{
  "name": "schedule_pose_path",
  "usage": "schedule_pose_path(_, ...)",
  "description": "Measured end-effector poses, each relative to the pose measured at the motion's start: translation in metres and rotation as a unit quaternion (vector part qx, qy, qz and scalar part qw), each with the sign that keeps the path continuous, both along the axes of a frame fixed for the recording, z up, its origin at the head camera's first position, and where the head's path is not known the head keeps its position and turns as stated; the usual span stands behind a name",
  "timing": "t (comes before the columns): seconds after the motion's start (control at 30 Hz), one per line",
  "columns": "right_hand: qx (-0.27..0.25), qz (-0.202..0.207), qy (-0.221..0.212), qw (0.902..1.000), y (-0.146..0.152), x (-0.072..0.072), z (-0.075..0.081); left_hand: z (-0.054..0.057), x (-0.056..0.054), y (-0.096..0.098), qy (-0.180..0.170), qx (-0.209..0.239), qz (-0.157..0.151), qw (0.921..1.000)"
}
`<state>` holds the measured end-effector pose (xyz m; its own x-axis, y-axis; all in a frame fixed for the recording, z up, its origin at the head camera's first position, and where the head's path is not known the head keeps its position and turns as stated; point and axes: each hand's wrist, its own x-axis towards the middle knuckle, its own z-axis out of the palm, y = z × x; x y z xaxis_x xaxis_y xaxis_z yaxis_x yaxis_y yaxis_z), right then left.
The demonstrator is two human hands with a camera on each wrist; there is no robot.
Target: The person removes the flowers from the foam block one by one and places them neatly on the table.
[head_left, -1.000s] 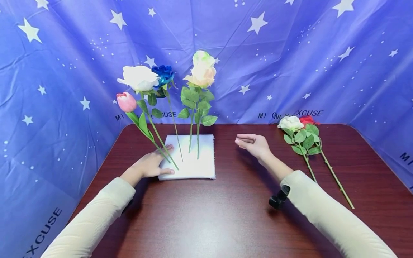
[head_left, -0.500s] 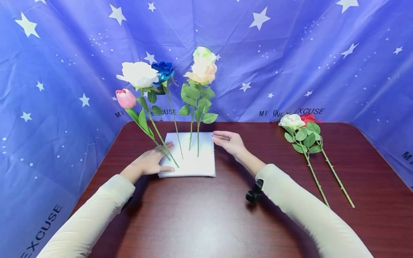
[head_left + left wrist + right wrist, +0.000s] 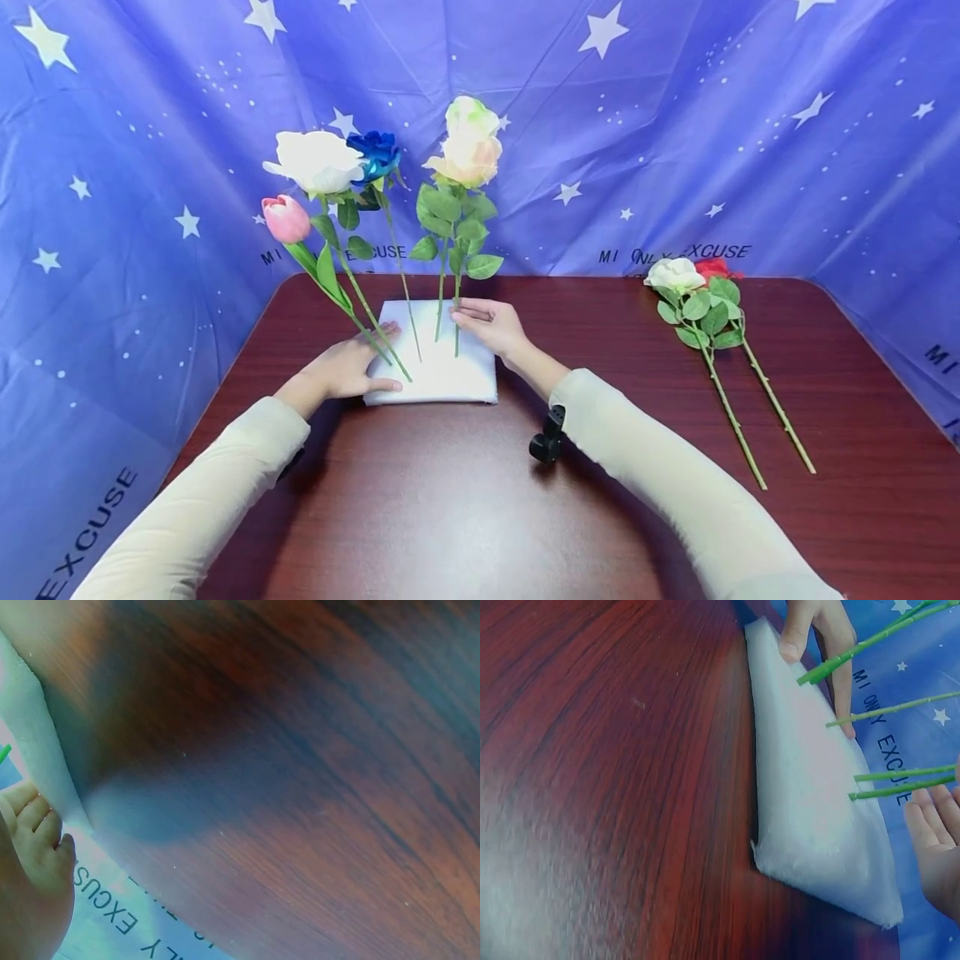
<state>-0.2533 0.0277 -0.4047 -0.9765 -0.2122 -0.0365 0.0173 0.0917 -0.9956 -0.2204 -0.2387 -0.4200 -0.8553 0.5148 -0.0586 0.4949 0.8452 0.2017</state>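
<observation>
The peach rose (image 3: 467, 162) is standing in the white pad (image 3: 459, 385) at 12 o'clock, probably weighing little, stiff-stemmed, soft-petalled; low bare stem is likely offering the best hold. The left hand (image 3: 347, 367) is resting spread, gripping nothing, on the pad's 9 o'clock side. The right hand (image 3: 497, 327) is hovering half-curled at 2 stems (image 3: 457, 343); I cannot tell whether it is pinching. Leaves (image 3: 441, 205) are hiding which stem is whose.

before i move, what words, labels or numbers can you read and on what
"MI ONLY EXCUSE": curtain, right wrist view, stems crossing letters.
"EXCUSE": curtain, head view, lower left.
"MI", "CUSE": curtain, head view, behind flowers.
"MI O", "EXCUSE": curtain, head view, right; middle garbled.
"MI": curtain, head view, right edge, cut off.
"LY EXCUS": curtain, left wrist view; neighbours unreadable.
</observation>
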Motion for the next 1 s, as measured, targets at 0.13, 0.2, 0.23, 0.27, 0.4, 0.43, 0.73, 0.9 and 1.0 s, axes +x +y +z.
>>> schedule_pose_path(0.13,-0.033,0.001,0.002,0.9994,-0.005,0.002,0.001,-0.001,0.001,0.001,-0.003,-0.011,-0.002,0.9999)
schedule_pose_path(0.2,-0.050,0.000,0.002,0.9988,-0.007,0.002,0.002,-0.001,0.001,0.001,-0.002,-0.017,-0.001,0.9999)
schedule_pose_path(0.23,-0.058,-0.001,0.001,0.9983,-0.007,0.002,0.002,0.000,0.001,0.001,0.001,-0.016,-0.002,0.9999)
schedule_pose_path(0.27,-0.066,-0.003,0.002,0.9978,-0.008,0.002,0.002,0.001,0.000,0.001,0.005,-0.016,-0.003,0.9998)
schedule_pose_path(0.4,-0.088,-0.018,-0.005,0.9960,-0.010,0.002,0.003,0.004,0.000,0.001,0.009,-0.013,-0.002,0.9999)
schedule_pose_path(0.43,-0.092,-0.022,-0.007,0.9954,-0.011,0.002,0.003,0.004,0.001,0.001,0.007,-0.013,-0.002,0.9999)
schedule_pose_path(0.73,-0.074,-0.020,0.016,0.9969,-0.008,0.009,0.000,0.003,0.002,0.000,-0.001,-0.014,0.001,0.9999)
schedule_pose_path(0.9,-0.063,-0.002,0.037,0.9973,-0.005,0.013,0.001,0.002,0.000,-0.001,0.005,-0.022,0.003,0.9998)
schedule_pose_path(1.0,-0.060,0.001,0.040,0.9974,-0.003,0.014,0.002,0.003,0.001,-0.001,0.003,-0.015,0.003,0.9999)
